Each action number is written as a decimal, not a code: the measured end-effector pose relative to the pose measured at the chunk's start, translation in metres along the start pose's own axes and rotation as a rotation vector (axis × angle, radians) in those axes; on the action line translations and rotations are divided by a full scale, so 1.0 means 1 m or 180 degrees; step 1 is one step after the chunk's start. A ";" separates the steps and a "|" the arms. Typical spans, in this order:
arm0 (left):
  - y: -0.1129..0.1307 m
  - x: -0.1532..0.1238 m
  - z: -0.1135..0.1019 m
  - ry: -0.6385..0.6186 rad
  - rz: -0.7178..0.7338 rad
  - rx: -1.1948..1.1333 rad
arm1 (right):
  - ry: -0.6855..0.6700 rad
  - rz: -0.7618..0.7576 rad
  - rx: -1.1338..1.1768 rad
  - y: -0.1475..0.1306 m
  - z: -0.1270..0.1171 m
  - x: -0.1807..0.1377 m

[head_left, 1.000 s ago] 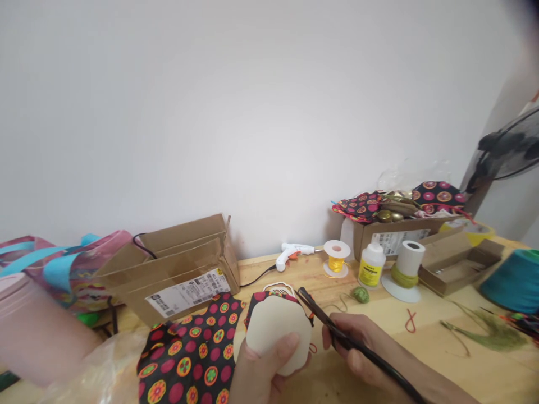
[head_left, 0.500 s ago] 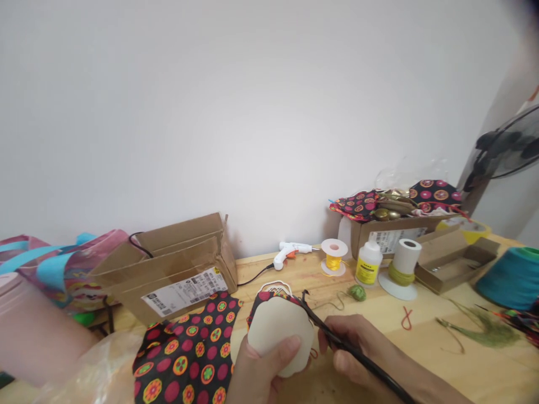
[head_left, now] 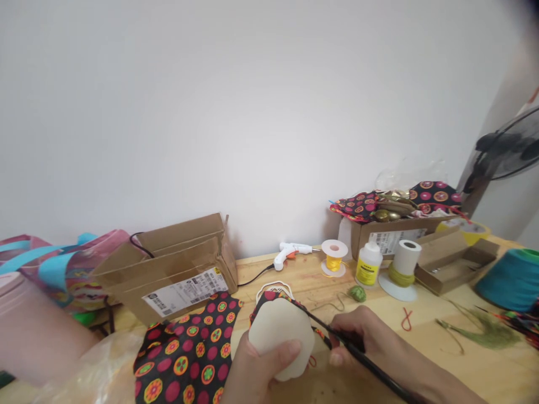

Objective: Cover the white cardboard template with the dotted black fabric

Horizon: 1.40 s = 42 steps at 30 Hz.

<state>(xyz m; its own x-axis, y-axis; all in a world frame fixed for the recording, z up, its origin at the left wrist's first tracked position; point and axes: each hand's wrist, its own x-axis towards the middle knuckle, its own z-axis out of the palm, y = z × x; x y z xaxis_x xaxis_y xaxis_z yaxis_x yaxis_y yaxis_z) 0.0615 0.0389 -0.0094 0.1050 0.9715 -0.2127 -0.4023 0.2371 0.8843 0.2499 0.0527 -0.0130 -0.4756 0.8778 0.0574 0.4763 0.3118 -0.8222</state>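
My left hand (head_left: pixel 259 371) is closed round a cream scalloped card piece (head_left: pixel 280 335) with patterned fabric wrapped behind it, held low over the wooden table (head_left: pixel 463 359). My right hand (head_left: pixel 370 336) grips black scissors (head_left: pixel 337 339). Their blades lie along the card's upper right edge, at the fabric there. A large piece of black fabric with pink and orange circles (head_left: pixel 189 350) lies on the table to the left of the card.
A cardboard box with a label (head_left: pixel 177 269) stands at the back left beside a pink and blue bag (head_left: pixel 54 269). A white glue gun (head_left: pixel 290 251), yellow thread spool (head_left: pixel 334 257), glue bottle (head_left: pixel 368 264), green ribbon spool (head_left: pixel 404 269), fabric-filled box (head_left: pixel 400 221) and teal thread cone (head_left: pixel 511 280) stand at the back right.
The scissor blades have closed and slid in along the card's upper right edge. My right hand has moved slightly toward the card. The left hand keeps its hold.
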 end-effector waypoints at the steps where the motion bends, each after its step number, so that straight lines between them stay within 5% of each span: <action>1: 0.001 0.000 -0.001 -0.0014 -0.0011 0.0015 | -0.0011 -0.0015 0.0000 0.001 0.000 0.000; 10: 0.009 -0.002 -0.001 -0.0086 0.0006 0.0093 | -0.0395 -0.0303 0.0791 0.005 0.005 -0.001; 29: 0.007 -0.003 0.000 -0.0253 -0.0112 0.0196 | -0.0114 -0.0057 0.0163 -0.004 0.005 -0.001; 42: 0.007 0.000 -0.005 -0.0365 -0.0074 0.0283 | -0.0377 -0.0202 0.0675 0.007 0.009 -0.004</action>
<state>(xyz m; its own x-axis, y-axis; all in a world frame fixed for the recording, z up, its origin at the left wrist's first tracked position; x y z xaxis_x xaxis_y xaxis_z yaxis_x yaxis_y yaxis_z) 0.0538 0.0406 -0.0055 0.2186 0.9573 -0.1892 -0.3168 0.2530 0.9141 0.2484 0.0485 -0.0239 -0.5888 0.8063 0.0561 0.2829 0.2706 -0.9202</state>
